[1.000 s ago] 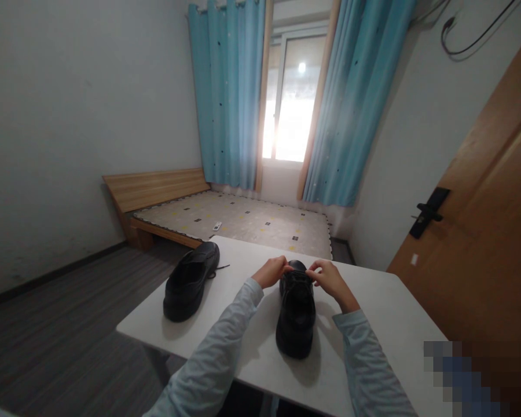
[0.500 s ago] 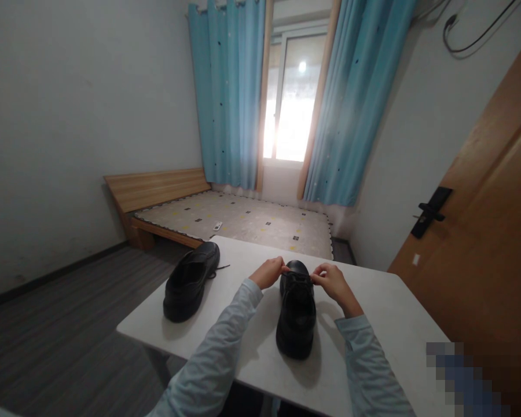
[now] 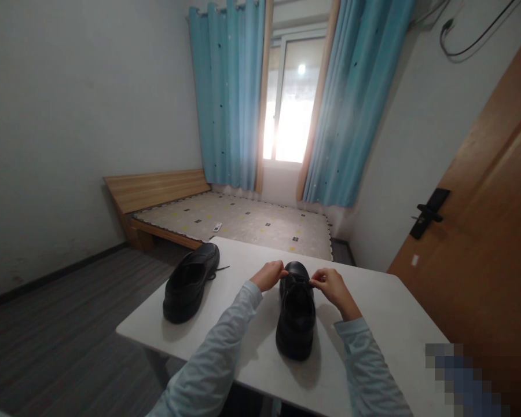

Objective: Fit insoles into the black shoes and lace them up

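Observation:
A black lace-up shoe stands on the white table in front of me, toe pointing away. At the left side of its lacing, my left hand pinches with thumb and fingertips, apparently on a shoelace. My right hand pinches a shoelace at the right side of the lacing. The laces are dark against the shoe and hard to make out. To the left stands a second black shoe, untouched, one lace end sticking out onto the table.
The white table has its far edge close to a low bed with a patterned cover. A small white remote lies on the bed. A wooden door stands to the right. Blue curtains flank the window.
My right hand has shifted slightly down and toward the shoe. My left hand stays almost in place. Both shoes keep their positions.

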Tool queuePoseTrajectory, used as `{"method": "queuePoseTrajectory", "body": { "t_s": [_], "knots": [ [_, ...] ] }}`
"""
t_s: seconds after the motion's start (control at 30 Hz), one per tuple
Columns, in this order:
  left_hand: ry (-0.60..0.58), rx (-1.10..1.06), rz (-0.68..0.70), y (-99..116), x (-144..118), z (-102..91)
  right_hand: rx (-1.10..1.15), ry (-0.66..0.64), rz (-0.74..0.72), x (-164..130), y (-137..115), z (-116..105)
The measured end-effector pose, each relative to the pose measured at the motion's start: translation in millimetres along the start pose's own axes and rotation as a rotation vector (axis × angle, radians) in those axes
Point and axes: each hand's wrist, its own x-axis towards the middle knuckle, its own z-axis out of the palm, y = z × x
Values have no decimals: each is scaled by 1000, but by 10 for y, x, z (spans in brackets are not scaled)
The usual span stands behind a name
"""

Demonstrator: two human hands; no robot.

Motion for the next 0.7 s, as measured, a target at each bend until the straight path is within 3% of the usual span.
{"method": "queuePoseTrajectory", "body": {
  "t_s": [0.17, 0.33, 0.47, 0.7],
  "knots": [
    [142, -33, 60, -13, 22, 32, 82, -42, 25, -26, -63, 1],
    [216, -158, 153, 51, -6, -3, 69, -74, -85, -54, -112, -43],
    [173, -105, 208, 133, -47, -82, -52, -75, -178, -100, -220, -92],
    [142, -15, 173, 220, -70, -153, -165, -80, -193, -140, -360, -93]
  ]
}}
